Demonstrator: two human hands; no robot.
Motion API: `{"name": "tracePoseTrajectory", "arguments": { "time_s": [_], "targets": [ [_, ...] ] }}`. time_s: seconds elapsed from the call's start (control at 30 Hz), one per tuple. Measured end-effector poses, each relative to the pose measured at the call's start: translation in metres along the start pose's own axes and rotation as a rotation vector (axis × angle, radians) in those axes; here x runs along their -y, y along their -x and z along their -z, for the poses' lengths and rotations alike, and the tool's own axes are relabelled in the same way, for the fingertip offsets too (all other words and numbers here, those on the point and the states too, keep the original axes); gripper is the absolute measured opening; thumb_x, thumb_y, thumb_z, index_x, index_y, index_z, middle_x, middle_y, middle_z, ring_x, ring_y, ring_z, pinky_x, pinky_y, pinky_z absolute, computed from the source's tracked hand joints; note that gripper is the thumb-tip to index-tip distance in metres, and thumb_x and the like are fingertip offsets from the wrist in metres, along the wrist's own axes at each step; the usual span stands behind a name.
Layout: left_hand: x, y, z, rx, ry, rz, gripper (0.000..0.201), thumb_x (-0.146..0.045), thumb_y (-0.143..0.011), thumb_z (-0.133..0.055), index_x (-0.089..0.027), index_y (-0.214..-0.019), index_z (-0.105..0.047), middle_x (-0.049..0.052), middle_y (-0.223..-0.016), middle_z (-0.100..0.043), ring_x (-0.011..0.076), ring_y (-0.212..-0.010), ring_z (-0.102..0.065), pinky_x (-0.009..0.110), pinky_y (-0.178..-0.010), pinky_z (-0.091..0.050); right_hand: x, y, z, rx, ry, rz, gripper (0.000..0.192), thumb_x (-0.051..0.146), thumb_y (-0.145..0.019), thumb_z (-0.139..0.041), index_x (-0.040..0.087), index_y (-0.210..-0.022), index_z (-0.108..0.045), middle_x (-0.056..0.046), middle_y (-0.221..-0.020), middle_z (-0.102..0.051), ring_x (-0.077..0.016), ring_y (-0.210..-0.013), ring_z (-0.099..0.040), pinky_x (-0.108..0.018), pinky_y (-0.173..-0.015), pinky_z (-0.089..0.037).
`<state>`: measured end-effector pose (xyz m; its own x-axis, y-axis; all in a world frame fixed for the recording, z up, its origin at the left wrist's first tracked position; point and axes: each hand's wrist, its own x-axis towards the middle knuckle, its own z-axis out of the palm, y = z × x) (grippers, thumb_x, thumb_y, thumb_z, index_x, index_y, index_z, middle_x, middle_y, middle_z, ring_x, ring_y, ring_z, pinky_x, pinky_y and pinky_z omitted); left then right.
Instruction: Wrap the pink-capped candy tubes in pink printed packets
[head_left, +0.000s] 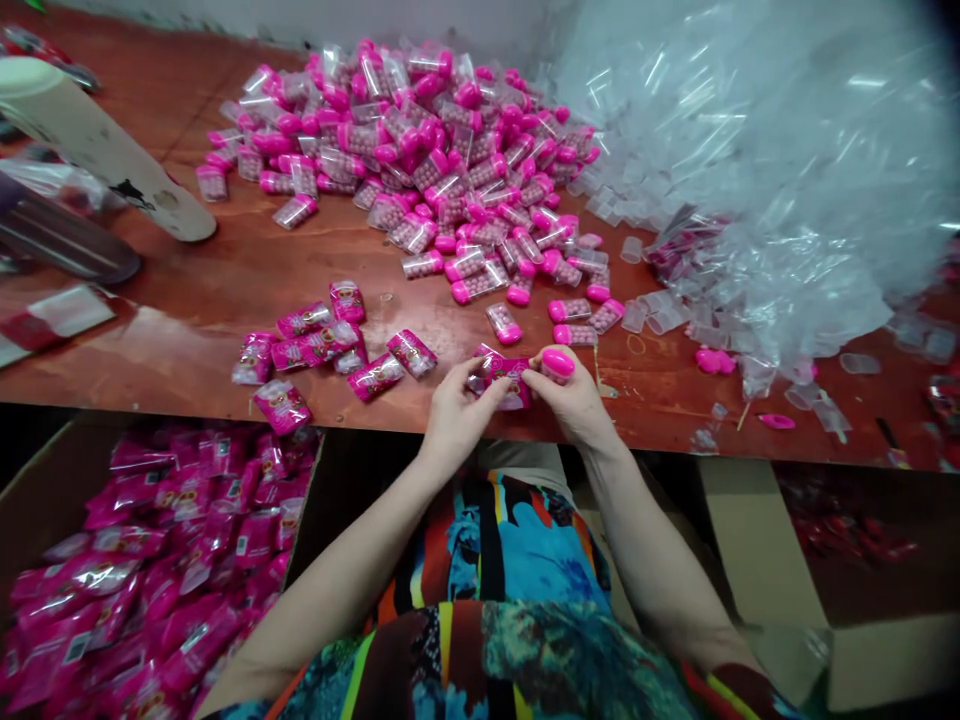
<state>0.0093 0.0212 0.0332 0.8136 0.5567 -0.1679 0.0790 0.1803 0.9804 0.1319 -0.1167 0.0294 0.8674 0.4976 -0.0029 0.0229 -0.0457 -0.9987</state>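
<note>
Near the table's front edge, my left hand [459,412] pinches the left side of a pink printed wrapper [511,372]. My right hand [581,405] has its thumb on the wrapper's right side. A small clear candy tube with a pink cap [558,363] is also held in my right hand, cap upward; its body is mostly hidden by the fingers. Just beyond the hands, a loose candy tube [503,325] with pink beads inside lies on the table. Left of my left hand, several wrapped pink packets [376,377] lie in a loose group.
A large heap of pink-capped tubes [442,150] covers the back of the table [187,330]. Clear plastic bags [810,270] and small empty cups sprawl at right. A pale bottle [97,150] stands at left. Below, a box holds many pink packets [172,570].
</note>
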Motion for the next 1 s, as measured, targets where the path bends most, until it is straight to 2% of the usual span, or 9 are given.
{"name": "tracePoseTrajectory", "arguments": {
  "time_s": [0.03,0.1,0.2,0.33,0.53,0.63,0.73,0.83,1.0],
  "targets": [
    [-0.002,-0.003,0.002,0.065,0.062,0.044,0.024,-0.037,-0.087,-0.098,-0.02,-0.104,-0.091,0.01,-0.111,-0.087,0.0264,-0.101,-0.079,0.031,-0.088,-0.062,0.005,-0.001,0.004,0.058,-0.005,-0.014,0.041,0.048,-0.081,-0.1,0.028,-0.098,-0.068,0.003,-0.088,-0.069,-0.0185,-0.077,-0.06,-0.036,-0.075,-0.061],
    [-0.004,-0.008,0.006,0.169,0.131,0.102,0.028,-0.039,-0.085,-0.1,-0.017,-0.081,-0.085,0.004,-0.073,-0.074,0.0157,-0.066,-0.064,0.024,-0.065,-0.049,0.01,-0.002,0.007,0.106,-0.024,-0.038,0.043,0.05,-0.08,-0.101,0.027,-0.098,-0.07,0.003,-0.089,-0.071,-0.0178,-0.076,-0.061,-0.035,-0.075,-0.061],
    [-0.005,-0.013,0.008,0.153,0.175,0.204,0.046,-0.041,-0.085,-0.099,-0.017,-0.06,-0.069,-0.003,-0.048,-0.05,0.0072,-0.045,-0.037,0.024,-0.05,-0.021,0.005,0.001,0.002,0.093,-0.077,-0.099,0.052,0.055,-0.077,-0.105,0.027,-0.108,-0.073,0.002,-0.091,-0.075,-0.0185,-0.076,-0.065,-0.034,-0.07,-0.06],
    [-0.004,-0.014,0.002,0.079,0.264,0.276,0.053,-0.038,-0.086,-0.1,-0.017,-0.056,-0.062,-0.002,-0.045,-0.049,0.0056,-0.042,-0.036,0.024,-0.049,-0.017,-0.011,0.009,-0.013,0.048,-0.137,-0.122,0.064,0.055,-0.076,-0.106,0.028,-0.124,-0.073,0.002,-0.089,-0.075,-0.018,-0.072,-0.062,-0.034,-0.065,-0.056],
    [-0.008,-0.015,-0.011,0.017,0.332,0.383,0.059,-0.037,-0.087,-0.104,-0.019,-0.056,-0.057,-0.002,-0.042,-0.048,0.0052,-0.039,-0.035,0.023,-0.047,-0.018,-0.014,0.009,-0.02,-0.06,-0.043,0.002,0.046,0.054,-0.088,-0.096,0.028,-0.116,-0.071,0.003,-0.083,-0.067,-0.0186,-0.071,-0.06,-0.035,-0.067,-0.056],
    [-0.013,-0.015,-0.013,0.056,0.396,0.417,0.055,-0.034,-0.094,-0.098,-0.018,-0.058,-0.059,-0.002,-0.043,-0.048,0.0054,-0.038,-0.036,0.022,-0.045,-0.019,-0.008,0.005,-0.016,-0.062,0.014,0.049,0.043,0.049,-0.088,-0.096,0.029,-0.115,-0.069,0.003,-0.084,-0.066,-0.0184,-0.073,-0.06,-0.034,-0.069,-0.056],
    [-0.019,-0.015,-0.011,0.069,0.463,0.44,0.048,-0.027,-0.105,-0.083,-0.017,-0.063,-0.063,-0.001,-0.045,-0.051,0.0059,-0.038,-0.038,0.021,-0.045,-0.022,-0.004,0.001,-0.009,-0.023,-0.058,-0.08,0.054,0.052,-0.084,-0.1,0.031,-0.118,-0.063,0.008,-0.077,-0.06,-0.0153,-0.062,-0.052,-0.03,-0.055,-0.045],
    [-0.024,-0.016,-0.009,0.005,0.489,0.479,0.05,-0.021,-0.11,-0.075,-0.017,-0.063,-0.06,-0.002,-0.045,-0.049,0.0055,-0.039,-0.037,0.02,-0.045,-0.024,0.0,0.005,-0.002,0.046,-0.231,-0.259,0.058,0.06,-0.085,-0.099,0.031,-0.113,-0.057,0.009,-0.076,-0.06,-0.0116,-0.054,-0.046,-0.025,-0.045,-0.033],
    [-0.029,-0.018,-0.009,-0.081,0.533,0.487,0.053,-0.031,-0.102,-0.095,-0.019,-0.068,-0.056,-0.007,-0.047,-0.044,0.0043,-0.041,-0.035,0.019,-0.046,-0.024,0.002,0.032,0.0,0.041,-0.284,-0.194,0.058,0.073,-0.092,-0.092,0.029,-0.109,-0.058,0.001,-0.096,-0.076,-0.0123,-0.059,-0.061,-0.025,-0.045,-0.041]
  ]
}}
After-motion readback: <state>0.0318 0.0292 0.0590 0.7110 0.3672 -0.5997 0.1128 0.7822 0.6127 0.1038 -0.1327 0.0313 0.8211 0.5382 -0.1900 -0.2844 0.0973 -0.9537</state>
